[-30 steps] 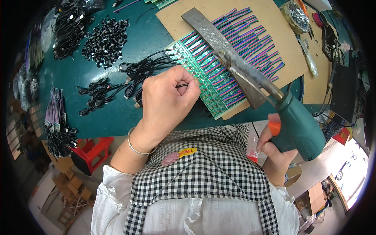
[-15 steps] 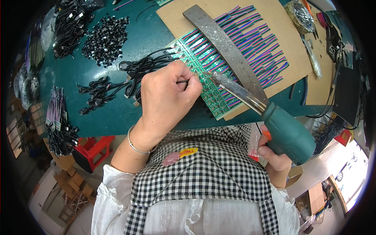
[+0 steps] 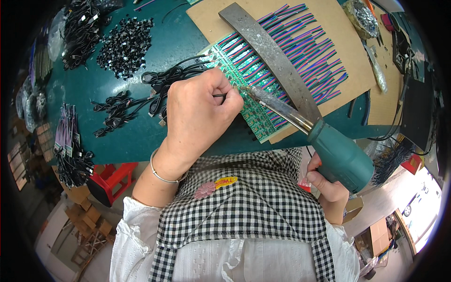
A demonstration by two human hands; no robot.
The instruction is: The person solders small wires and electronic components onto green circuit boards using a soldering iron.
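My left hand (image 3: pixel 202 105) is closed in a pinch on a thin black cable (image 3: pixel 219 95), held over the left edge of a green circuit board panel (image 3: pixel 257 121). In my right hand (image 3: pixel 326 183) is a green-bodied soldering gun (image 3: pixel 340 152) with an orange trigger. Its metal tip meets the board just beside my left fingertips; the exact contact point is too small to make out. Rows of red, blue, green and black wires (image 3: pixel 324 61) run from the panel to the right. A curved grey metal bar (image 3: pixel 272 58) lies across them.
The panel rests on a brown board (image 3: pixel 357 70) on the green table (image 3: pixel 127 145). Black cable bundles (image 3: pixel 174 77) lie left of it, with a pile of small black connectors (image 3: pixel 126 47) beyond. A crumpled foil lump (image 3: pixel 361 19) stands at far right. A red stool (image 3: pixel 112 181) is below the table.
The soldering gun's body has shifted slightly left and up. My left hand stays pinched on the cable, nearly in the same place.
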